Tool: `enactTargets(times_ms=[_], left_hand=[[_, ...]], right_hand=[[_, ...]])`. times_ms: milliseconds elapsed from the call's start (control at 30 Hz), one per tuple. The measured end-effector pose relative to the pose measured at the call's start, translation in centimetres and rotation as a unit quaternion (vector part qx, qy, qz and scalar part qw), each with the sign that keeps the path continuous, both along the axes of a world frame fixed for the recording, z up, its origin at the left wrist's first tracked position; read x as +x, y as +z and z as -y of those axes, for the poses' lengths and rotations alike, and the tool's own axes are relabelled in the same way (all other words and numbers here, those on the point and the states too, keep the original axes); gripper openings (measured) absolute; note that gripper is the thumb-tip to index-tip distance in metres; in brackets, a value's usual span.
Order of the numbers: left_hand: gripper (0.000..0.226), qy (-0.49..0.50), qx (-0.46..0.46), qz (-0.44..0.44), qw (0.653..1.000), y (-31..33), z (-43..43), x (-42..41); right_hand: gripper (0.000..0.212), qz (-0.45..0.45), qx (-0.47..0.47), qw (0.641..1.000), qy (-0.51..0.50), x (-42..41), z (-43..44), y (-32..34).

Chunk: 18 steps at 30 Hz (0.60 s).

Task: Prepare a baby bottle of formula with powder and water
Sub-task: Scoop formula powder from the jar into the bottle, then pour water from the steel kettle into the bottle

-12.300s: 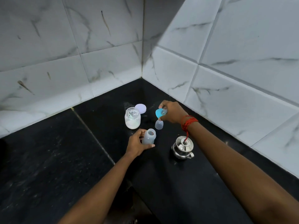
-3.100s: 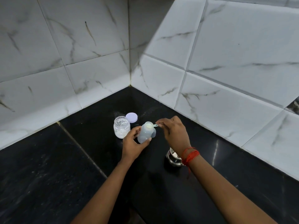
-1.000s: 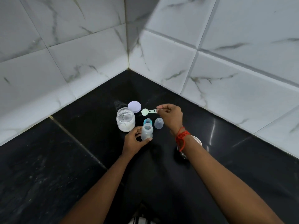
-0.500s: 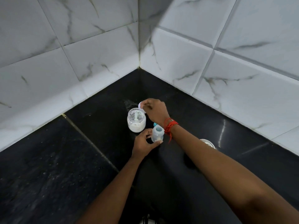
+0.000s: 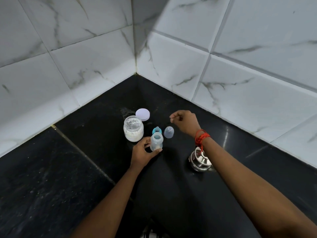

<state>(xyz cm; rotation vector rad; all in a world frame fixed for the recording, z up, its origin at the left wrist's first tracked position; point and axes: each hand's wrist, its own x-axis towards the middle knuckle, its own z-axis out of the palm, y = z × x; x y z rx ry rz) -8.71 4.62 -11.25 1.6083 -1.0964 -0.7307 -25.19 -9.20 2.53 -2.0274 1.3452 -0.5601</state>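
Left hand (image 5: 143, 152): grip curled round small translucent plastic baby bottle (image 5: 156, 140). Bottle upright on black stone counter (image 5: 68, 169), top open, pale powder at bottom. Bottle just beside clear glass jar of white powder (image 5: 133, 129); round lilac lid (image 5: 142, 114) behind jar. Blue teat ring (image 5: 155, 130) and translucent dome cap (image 5: 169, 132) just behind bottle. Right hand (image 5: 186, 121) in air above counter, grip closed, fingers curled, nothing seen in it. Shiny steel lidded pot (image 5: 199, 161) under right forearm.
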Motion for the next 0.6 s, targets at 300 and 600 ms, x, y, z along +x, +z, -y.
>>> enactTargets(times_ms=[300, 600], left_hand=[[0.052, 0.004, 0.003, -0.001, 1.0, -0.3, 0.1, -0.7], [0.052, 0.006, 0.006, 0.003, 1.0, -0.1, -0.1, -0.7]], right_hand=[[0.058, -0.358, -0.144, 0.894, 0.229, 3.7, 1.4, -3.2], [0.045, -0.281, -0.121, 0.934, 0.187, 2.7, 3.3, -1.5]])
